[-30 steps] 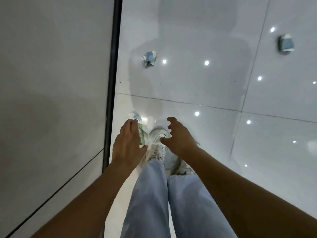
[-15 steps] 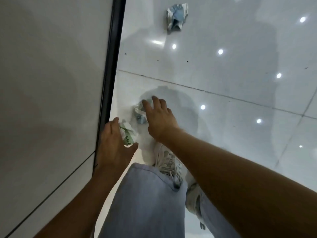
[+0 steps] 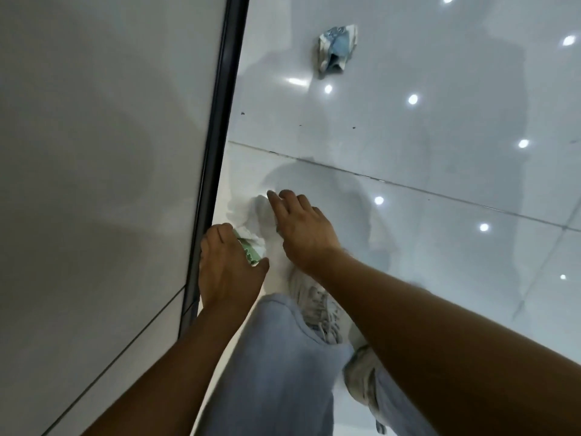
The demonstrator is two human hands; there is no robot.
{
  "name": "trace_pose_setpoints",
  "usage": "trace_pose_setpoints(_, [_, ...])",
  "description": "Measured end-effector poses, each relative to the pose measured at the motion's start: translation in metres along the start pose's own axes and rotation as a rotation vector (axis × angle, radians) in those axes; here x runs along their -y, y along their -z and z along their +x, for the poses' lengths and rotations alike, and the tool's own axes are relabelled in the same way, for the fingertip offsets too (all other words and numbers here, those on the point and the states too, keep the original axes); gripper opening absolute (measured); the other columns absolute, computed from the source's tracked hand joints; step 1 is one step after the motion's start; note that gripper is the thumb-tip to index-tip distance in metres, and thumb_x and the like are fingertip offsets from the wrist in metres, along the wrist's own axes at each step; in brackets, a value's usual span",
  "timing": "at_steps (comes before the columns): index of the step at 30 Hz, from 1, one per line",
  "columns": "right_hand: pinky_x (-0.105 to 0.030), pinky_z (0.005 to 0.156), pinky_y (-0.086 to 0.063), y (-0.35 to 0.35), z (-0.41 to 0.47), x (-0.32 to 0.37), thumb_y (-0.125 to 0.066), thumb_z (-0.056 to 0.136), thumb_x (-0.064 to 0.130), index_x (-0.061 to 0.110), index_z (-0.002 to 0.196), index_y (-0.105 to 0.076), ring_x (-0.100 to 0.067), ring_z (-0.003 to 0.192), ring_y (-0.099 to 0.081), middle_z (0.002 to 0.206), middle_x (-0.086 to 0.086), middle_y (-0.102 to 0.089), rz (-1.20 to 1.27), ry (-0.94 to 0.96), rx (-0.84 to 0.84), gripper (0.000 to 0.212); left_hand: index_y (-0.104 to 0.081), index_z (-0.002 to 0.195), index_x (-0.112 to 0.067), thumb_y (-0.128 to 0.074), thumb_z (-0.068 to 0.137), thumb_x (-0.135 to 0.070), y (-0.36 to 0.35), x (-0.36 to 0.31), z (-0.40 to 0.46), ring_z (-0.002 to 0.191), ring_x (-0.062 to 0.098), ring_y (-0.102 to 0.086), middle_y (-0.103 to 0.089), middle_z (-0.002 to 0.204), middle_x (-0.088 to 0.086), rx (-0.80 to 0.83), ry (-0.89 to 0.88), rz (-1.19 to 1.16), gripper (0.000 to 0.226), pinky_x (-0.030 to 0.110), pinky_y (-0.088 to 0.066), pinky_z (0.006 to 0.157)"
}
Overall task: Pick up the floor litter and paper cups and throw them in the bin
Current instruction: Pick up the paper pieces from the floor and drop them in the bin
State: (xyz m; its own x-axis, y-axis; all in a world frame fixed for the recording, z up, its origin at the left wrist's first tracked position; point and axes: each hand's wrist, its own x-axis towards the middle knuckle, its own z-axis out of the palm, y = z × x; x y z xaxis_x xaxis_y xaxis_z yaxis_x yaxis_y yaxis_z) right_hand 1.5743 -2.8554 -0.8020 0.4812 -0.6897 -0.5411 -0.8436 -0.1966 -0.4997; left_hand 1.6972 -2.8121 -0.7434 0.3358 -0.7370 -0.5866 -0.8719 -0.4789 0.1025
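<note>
My left hand (image 3: 229,265) grips a crumpled green-and-white paper cup (image 3: 250,250) low by the wall. Just ahead of it, my right hand (image 3: 301,225) reaches down onto a white crumpled piece of litter (image 3: 257,212) on the glossy floor, fingers curled over it; the piece is blurred and half hidden by the hand. Farther ahead a crushed blue-and-white paper cup (image 3: 334,48) lies on the tile. No bin is in view.
A pale wall panel (image 3: 103,184) with a dark vertical strip (image 3: 217,152) runs along the left, close to my left hand. My jeans legs and white sneakers (image 3: 317,306) stand below the hands. Shiny white tiles (image 3: 440,152) spread right and ahead.
I have bent lower and moved forward. My right hand went from hovering open to closing over the white litter on the floor. The left hand still holds the green cup.
</note>
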Motion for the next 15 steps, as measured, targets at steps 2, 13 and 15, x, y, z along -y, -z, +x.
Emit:
trace_pose_setpoints(2, [-0.034, 0.093, -0.045, 0.029, -0.025, -0.001, -0.064, 0.085, 0.009, 0.014, 0.152, -0.017, -0.025, 0.123, -0.042, 0.144, -0.008, -0.036, 0.029, -0.045, -0.024, 0.081, -0.043, 0.122, -0.003, -0.082, 0.068, -0.032, 0.020, -0.017, -0.012, 0.119, 0.028, -0.041, -0.046, 0.124, 0.013, 0.018, -0.026, 0.004, 0.072, 0.035, -0.042, 0.092])
trace_pose_setpoints(13, [-0.037, 0.081, -0.050, 0.271, -0.244, 0.011, -0.063, 0.081, 0.005, 0.023, 0.147, -0.026, -0.026, 0.125, -0.037, 0.144, -0.008, -0.028, 0.253, -0.417, -0.162, 0.078, -0.044, 0.131, -0.007, -0.080, 0.068, -0.024, 0.201, -0.172, -0.142, 0.120, 0.025, -0.035, -0.045, 0.124, 0.011, 0.139, -0.447, 0.019, 0.074, 0.031, -0.038, 0.093])
trace_pose_setpoints(15, [-0.036, 0.079, -0.050, 0.316, -0.291, 0.022, -0.064, 0.080, 0.006, 0.026, 0.147, -0.027, -0.025, 0.125, -0.036, 0.144, -0.008, -0.028, 0.317, -0.511, -0.211, 0.078, -0.041, 0.133, -0.006, -0.080, 0.070, -0.028, 0.238, -0.203, -0.171, 0.123, 0.028, -0.034, -0.044, 0.127, 0.013, 0.161, -0.540, 0.068, 0.077, 0.036, -0.039, 0.097])
